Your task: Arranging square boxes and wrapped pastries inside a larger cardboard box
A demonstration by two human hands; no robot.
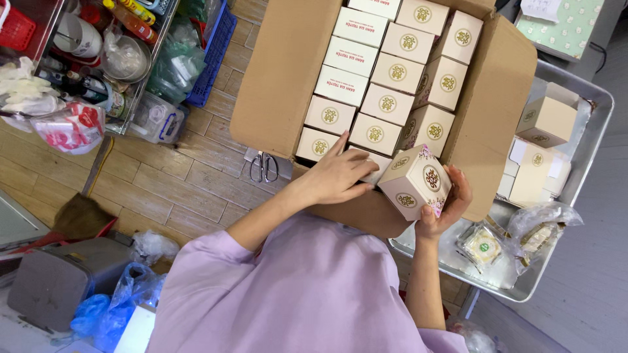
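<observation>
Packing small cream boxes into a carton (281, 78), by the look of it. Right hand (445, 206) cupped around one box (415, 182), held tilted just above the carton's near edge, beside the last filled row. Left hand (340, 175) flat and unclenched, fingers resting on a packed box in the near row, gripping nothing. Mostly filled already: three columns of boxes (386, 72) set tight from far end to near. Left to do, judging from this: seat the held box in the near corner, then more from the metal tray (589, 104), where several boxes (543, 121) and wrapped cakes (483, 247) wait. Scissors (263, 167) lying on the floor beside the carton.
</observation>
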